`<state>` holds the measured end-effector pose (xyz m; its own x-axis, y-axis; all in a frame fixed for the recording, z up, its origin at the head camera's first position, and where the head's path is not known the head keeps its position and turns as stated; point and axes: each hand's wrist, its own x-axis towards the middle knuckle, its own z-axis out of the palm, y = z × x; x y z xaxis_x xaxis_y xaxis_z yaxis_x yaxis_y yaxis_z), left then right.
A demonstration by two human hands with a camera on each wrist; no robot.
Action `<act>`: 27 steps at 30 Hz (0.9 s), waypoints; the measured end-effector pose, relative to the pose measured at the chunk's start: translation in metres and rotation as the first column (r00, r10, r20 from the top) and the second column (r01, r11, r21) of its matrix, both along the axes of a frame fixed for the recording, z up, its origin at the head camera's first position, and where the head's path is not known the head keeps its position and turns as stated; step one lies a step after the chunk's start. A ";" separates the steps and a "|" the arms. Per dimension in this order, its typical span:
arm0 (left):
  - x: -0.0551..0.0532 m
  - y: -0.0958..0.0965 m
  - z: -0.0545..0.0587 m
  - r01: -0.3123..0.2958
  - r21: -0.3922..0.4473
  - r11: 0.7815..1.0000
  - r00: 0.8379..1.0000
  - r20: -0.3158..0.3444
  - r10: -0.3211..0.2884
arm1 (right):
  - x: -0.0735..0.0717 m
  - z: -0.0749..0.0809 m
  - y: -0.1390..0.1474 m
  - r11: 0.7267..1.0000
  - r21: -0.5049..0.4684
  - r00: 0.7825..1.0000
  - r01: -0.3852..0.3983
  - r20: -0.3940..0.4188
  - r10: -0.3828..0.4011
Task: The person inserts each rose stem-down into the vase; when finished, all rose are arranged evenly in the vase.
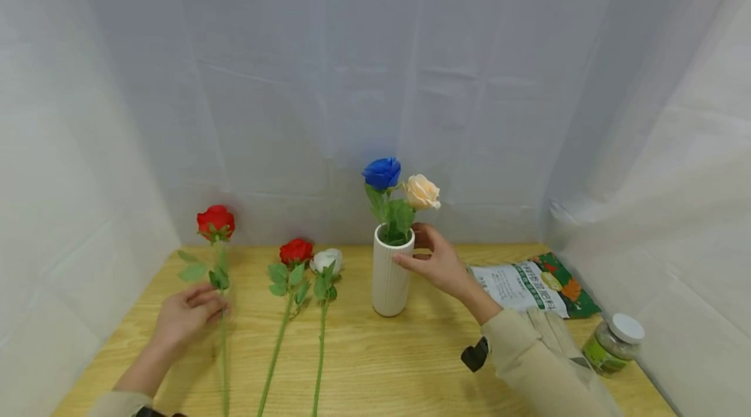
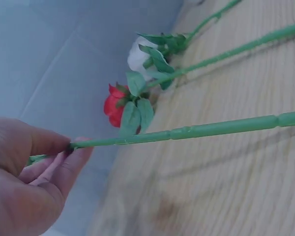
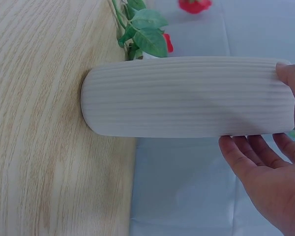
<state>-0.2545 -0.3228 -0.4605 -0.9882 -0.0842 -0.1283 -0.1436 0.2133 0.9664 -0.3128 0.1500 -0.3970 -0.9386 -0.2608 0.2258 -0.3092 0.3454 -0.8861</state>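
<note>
My left hand (image 1: 189, 314) pinches the green stem of a red rose (image 1: 215, 221) between thumb and fingers. Its bloom points up toward the back wall; in the left wrist view the stem (image 2: 221, 129) is raised off the wood, casting a shadow. At the center stands a ribbed white vase (image 1: 390, 287), upright on the table, with a blue rose (image 1: 382, 173) and a peach rose (image 1: 422, 192) in it. My right hand (image 1: 440, 266) grips the vase from the right near its rim, thumb in front, fingers along the far side.
A second red rose (image 1: 296, 251) and a white rose (image 1: 326, 260) lie between my left hand and the vase, stems toward me. On the right are a green and white packet (image 1: 528, 287) and a white-lidded jar (image 1: 614, 344). Pale sheeting (image 1: 352, 78) encloses the wooden table (image 1: 358, 365).
</note>
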 end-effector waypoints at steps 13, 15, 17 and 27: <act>0.005 0.023 0.041 -0.046 0.235 0.971 0.986 -0.145 0.081 | -0.001 -0.001 0.001 1.000 -0.004 1.000 -0.012 0.012 0.012; 0.005 0.026 0.047 -0.051 0.267 0.962 0.983 -0.159 0.096 | -0.001 -0.001 0.001 1.000 -0.002 1.000 -0.011 0.012 0.012; 0.003 0.029 0.052 -0.044 0.305 0.951 0.977 -0.186 0.105 | -0.001 0.000 0.001 1.000 0.000 1.000 -0.009 0.011 0.009; -0.006 0.052 0.069 -0.067 0.461 0.885 0.942 -0.263 0.208 | -0.003 -0.003 0.001 1.000 0.003 1.000 -0.006 0.010 0.006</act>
<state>-0.2605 -0.2712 -0.3913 -0.9674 -0.2269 0.1128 0.1685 -0.2435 0.9552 -0.3158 0.1513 -0.3998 -0.9393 -0.2673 0.2152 -0.3020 0.3462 -0.8882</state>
